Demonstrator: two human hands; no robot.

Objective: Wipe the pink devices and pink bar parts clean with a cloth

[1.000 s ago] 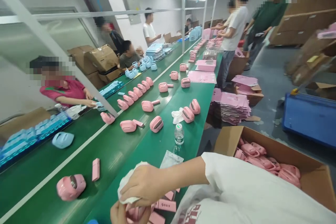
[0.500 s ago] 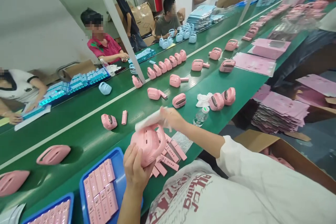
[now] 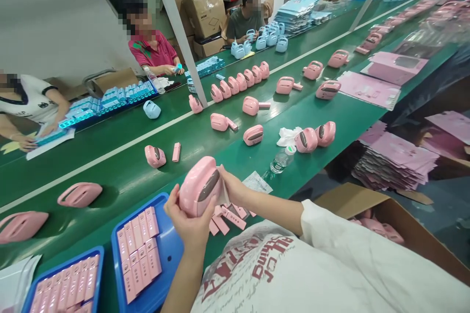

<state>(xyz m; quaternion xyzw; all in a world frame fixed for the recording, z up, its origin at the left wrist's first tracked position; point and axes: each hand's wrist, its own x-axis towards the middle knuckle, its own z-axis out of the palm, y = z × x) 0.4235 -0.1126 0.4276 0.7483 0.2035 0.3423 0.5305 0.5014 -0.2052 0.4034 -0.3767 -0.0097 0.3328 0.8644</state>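
Green work surface [image 3: 121,156] is running from near left to far right. Person in magenta shirt [image 3: 156,51] is sitting on its far left side. Open cardboard box [image 3: 352,198] is standing at near right, below the surface, pink housings showing inside. Stack of pink sheets [image 3: 396,156] is lying beyond the box.

Larger blue tray [image 3: 171,234] is resting left of the wearer, pink bars lined up in its left part; second blue tray [image 3: 101,264] is sitting to its left, cut off by the near edge of view.

Pink casing [image 3: 200,188] is being held above the near part of the surface, right of the larger tray, its dark oval panel turning toward near right. Left hand [image 3: 193,222] is gripping it: fingers curving round the left side, thumb pressing beside the panel. Right hand [image 3: 231,186] is meeting its right side; most fingers are hidden, so cannot tell whether they are spread or pinching.

Clear bottle [image 3: 282,159] is leaning to the right of the hands. White cloth [image 3: 224,194] is showing between right hand and casing. Loose pink bars [image 3: 233,217] are lying beneath, partly covered.
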